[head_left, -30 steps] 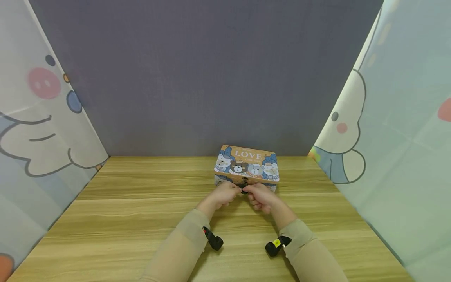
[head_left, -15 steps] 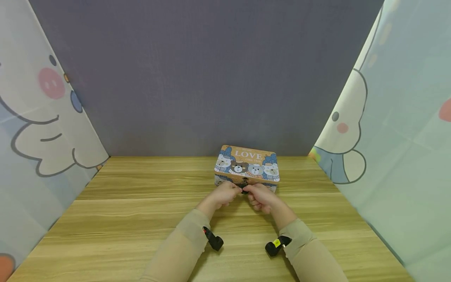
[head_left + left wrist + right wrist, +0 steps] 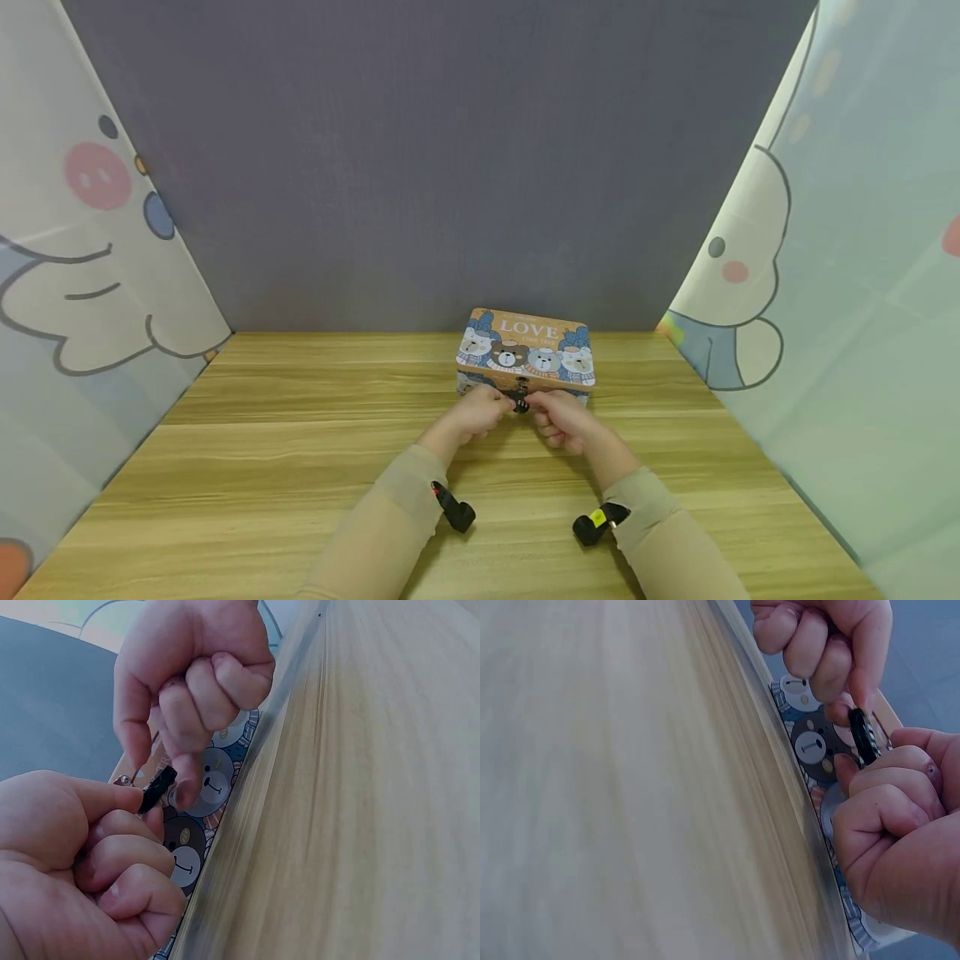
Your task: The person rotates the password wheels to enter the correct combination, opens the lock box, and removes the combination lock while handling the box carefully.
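Observation:
A tin box (image 3: 525,346) with bears and the word LOVE on its lid stands closed at the back of the table. At its front clasp hangs a small black combination padlock (image 3: 521,406); the left wrist view shows the padlock (image 3: 157,789) from another side. My left hand (image 3: 480,412) pinches the padlock's left end between thumb and index finger, the other fingers curled. My right hand (image 3: 558,419) is just right of it. In the right wrist view, thumb and index finger of my right hand (image 3: 900,810) stand apart around the padlock (image 3: 864,737), other fingers curled.
The wooden table (image 3: 300,467) reaches up to a dark grey panel (image 3: 442,167) behind the box. Cartoon-printed curtains hang on the left (image 3: 75,275) and right (image 3: 847,292). Black wrist cameras sit on both beige sleeves (image 3: 375,533).
My right hand has drawn slightly to the right, off the padlock's face, so its dials show in the head view. My left hand and the box stay in place.

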`<state>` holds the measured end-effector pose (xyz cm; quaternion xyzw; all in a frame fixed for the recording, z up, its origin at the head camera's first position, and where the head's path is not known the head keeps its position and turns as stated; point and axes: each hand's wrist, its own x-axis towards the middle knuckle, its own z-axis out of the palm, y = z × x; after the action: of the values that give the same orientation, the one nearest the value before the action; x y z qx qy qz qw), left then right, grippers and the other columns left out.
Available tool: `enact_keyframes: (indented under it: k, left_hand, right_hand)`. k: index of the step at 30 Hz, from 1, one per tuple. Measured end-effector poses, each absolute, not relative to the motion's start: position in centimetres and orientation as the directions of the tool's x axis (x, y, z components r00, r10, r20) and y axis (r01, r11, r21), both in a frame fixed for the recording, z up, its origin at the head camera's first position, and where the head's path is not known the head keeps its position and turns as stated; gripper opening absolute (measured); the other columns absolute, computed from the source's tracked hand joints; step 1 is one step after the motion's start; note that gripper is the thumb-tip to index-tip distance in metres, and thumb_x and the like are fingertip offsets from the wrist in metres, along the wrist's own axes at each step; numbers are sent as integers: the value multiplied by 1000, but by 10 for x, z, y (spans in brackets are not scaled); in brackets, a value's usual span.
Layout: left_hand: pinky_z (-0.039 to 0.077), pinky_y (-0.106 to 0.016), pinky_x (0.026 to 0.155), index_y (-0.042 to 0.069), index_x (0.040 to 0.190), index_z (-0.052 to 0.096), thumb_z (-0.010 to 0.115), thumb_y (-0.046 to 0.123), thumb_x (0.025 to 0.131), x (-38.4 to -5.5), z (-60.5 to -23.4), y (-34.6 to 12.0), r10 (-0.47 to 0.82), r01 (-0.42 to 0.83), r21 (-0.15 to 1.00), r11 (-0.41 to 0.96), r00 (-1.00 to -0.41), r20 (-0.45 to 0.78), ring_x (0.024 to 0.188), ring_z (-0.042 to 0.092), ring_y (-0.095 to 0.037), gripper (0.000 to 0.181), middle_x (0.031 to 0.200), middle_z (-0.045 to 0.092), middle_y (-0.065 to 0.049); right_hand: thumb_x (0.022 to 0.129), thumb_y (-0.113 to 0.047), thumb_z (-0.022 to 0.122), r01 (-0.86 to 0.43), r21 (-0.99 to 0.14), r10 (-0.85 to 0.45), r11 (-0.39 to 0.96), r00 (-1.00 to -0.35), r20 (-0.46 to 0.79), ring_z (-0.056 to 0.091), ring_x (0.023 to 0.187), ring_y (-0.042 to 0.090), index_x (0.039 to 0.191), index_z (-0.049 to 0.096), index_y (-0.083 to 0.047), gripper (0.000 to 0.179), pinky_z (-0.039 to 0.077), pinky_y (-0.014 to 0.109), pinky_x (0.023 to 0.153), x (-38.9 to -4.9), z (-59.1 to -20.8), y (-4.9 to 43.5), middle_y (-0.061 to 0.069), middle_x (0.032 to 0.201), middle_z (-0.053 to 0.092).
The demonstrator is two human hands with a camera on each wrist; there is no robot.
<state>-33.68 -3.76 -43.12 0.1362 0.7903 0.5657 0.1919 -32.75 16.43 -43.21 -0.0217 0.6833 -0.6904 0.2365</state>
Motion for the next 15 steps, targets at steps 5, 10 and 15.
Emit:
enact_keyframes:
  k: [5,10,15]
  left_hand:
    - [22,-26,40,-3,112,71,52,16,106,-339,-433,-38,419,2,941,339,-896,-149,38,18,-8,27,51,30,5]
    - [22,-26,40,-2,116,70,53,17,106,-339,-433,-38,416,1,938,346,-897,-152,38,18,-8,27,51,30,5]
    - [22,-26,40,-1,119,69,53,17,106,-338,-432,-38,419,3,938,347,-895,-152,38,17,-9,27,50,29,5]
  right_hand:
    - [104,-21,51,301,-952,-332,55,-894,-301,19,44,6,105,61,0,24,19,21,41,-327,-433,174,-7,56,29]
    - [103,-22,53,298,-950,-312,92,-898,-312,20,44,6,123,62,2,33,20,22,41,-326,-433,180,-7,56,29]
    - [104,-22,52,295,-949,-320,110,-894,-315,20,41,6,131,59,3,38,20,22,41,-325,-431,184,-7,56,28]
